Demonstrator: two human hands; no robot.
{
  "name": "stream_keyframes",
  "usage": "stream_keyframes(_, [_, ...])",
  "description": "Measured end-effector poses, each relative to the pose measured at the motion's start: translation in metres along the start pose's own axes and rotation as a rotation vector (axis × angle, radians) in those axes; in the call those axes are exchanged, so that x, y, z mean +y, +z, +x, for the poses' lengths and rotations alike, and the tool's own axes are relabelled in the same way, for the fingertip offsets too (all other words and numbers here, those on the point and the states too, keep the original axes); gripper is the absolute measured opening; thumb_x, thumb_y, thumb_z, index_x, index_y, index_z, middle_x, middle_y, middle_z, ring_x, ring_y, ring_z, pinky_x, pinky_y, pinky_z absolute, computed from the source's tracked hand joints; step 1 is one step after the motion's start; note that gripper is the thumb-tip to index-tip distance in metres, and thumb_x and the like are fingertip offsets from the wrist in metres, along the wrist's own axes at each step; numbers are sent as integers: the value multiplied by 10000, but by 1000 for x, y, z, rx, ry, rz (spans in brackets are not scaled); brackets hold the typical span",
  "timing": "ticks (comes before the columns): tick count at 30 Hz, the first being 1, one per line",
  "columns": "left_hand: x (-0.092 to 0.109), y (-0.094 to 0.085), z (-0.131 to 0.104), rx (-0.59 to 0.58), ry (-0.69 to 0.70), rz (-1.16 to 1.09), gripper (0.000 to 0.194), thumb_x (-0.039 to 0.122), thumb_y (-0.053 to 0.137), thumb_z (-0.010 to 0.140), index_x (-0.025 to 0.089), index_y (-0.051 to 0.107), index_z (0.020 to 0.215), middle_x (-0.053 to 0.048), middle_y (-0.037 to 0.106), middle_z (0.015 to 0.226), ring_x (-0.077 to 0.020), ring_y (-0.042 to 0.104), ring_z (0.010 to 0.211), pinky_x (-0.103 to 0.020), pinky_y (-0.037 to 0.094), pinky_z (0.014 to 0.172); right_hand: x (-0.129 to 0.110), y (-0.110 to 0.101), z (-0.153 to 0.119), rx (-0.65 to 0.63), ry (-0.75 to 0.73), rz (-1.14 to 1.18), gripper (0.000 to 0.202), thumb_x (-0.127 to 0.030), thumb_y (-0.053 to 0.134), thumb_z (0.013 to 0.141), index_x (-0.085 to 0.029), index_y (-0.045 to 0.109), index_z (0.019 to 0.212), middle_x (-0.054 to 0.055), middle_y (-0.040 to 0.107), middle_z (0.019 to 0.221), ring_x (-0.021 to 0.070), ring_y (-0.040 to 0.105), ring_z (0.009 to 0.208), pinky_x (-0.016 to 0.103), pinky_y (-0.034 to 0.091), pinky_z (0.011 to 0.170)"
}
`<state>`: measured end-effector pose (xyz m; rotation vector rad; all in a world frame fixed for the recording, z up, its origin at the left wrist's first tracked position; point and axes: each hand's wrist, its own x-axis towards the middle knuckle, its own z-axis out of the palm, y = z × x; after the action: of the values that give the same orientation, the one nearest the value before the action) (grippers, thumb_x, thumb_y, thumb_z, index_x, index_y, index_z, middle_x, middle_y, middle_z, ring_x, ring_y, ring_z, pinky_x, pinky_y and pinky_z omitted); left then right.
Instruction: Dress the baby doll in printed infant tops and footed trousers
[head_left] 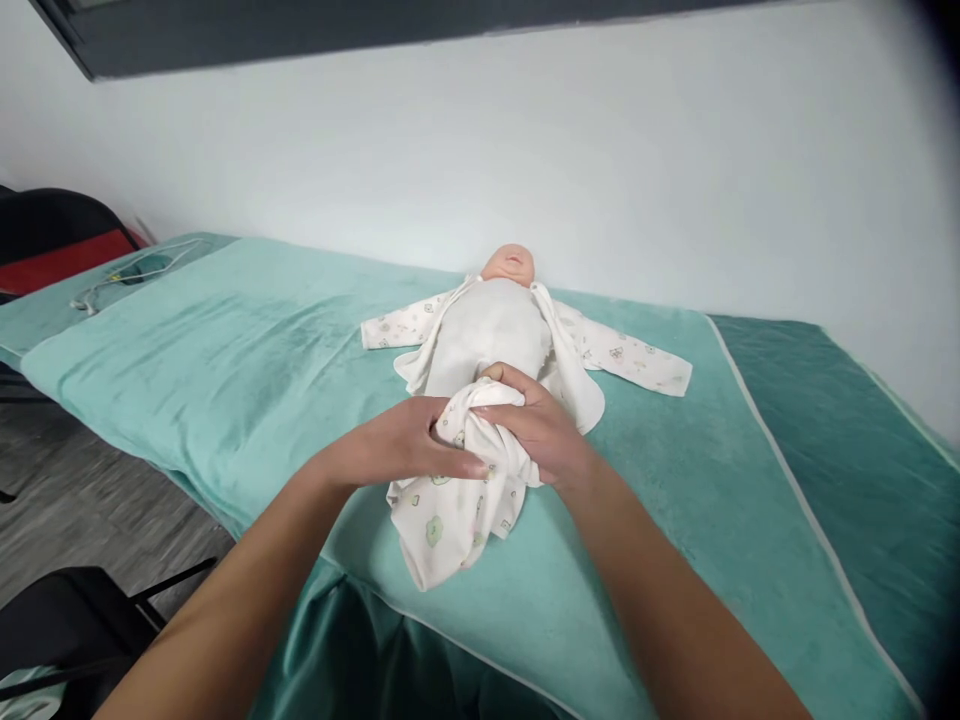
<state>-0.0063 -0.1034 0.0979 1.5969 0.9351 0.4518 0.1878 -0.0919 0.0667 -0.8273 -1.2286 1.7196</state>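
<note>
A baby doll [491, 330] lies on its back, its head toward the wall. It wears a white printed baby jacket [634, 360], open at the front, with both sleeves spread outward. At the doll's lower end, white baby pants [442, 530] with small green prints are bunched up, one part hanging toward me. My left hand [409, 440] is closed on the left side of the bunched cloth, thumb across the front and fingers behind it. My right hand [536, 420] pinches the gathered top of the pants between thumb and fingers. The doll's legs are hidden by cloth and hands.
A light green sheet [247, 350] covers the table, with a darker green cover [847, 400] at the right. White cords [142, 270] lie at the far left corner. Black chairs [75, 630] stand at the left. The wall [637, 170] rises behind the doll.
</note>
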Motion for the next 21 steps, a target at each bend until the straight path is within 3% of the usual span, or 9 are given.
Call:
stream_keyframes(3, [-5,8,0,164,-18,-148,333,406,783,740,186,698,975,-31,688,900,-170,616,778,-251,461,661,0,4,0,72,-11,-71,231,-344,767,798,-207,594,866,-52,578,749,93,548,664,194,438,578])
stream_keyframes(6, [-11,10,4,168,25,-382,303,353,796,731,153,684,931,-41,678,865,-167,627,756,-257,477,666,-1,4,-1,51,12,-82,238,-374,764,810,-201,628,901,-36,618,793,99,579,687,207,468,602])
stream_keyframes(8, [-13,8,7,165,62,-517,291,322,798,726,144,668,917,-38,669,835,-160,625,733,-259,484,663,-3,3,-1,-11,13,-77,266,-372,779,803,-203,653,965,-20,658,853,117,624,744,229,506,659])
stream_keyframes(12, [-12,6,15,281,148,-673,276,315,784,729,153,626,887,-8,638,767,-137,595,672,-242,474,624,-8,-1,-4,-252,50,-129,474,-301,840,742,-203,661,1170,32,717,1042,186,678,957,306,548,828])
stream_keyframes(16, [-9,6,23,347,160,-545,267,318,780,734,168,592,848,20,600,771,-104,548,670,-199,425,599,-8,-5,-8,-332,118,-174,436,-287,827,761,-196,680,1160,46,735,1063,200,688,976,323,558,830])
stream_keyframes(19, [-8,1,21,350,117,-371,244,372,732,786,178,595,845,27,583,784,-97,517,677,-194,404,595,-3,-4,-8,-246,92,-98,308,-327,774,823,-196,703,1093,33,742,1002,181,696,926,305,553,809])
stream_keyframes(21, [-9,-5,14,245,98,-284,261,409,711,803,183,634,908,9,621,830,-122,549,722,-214,424,626,2,-1,-6,-140,62,-35,283,-358,746,848,-204,710,1084,23,745,962,173,699,889,299,549,793])
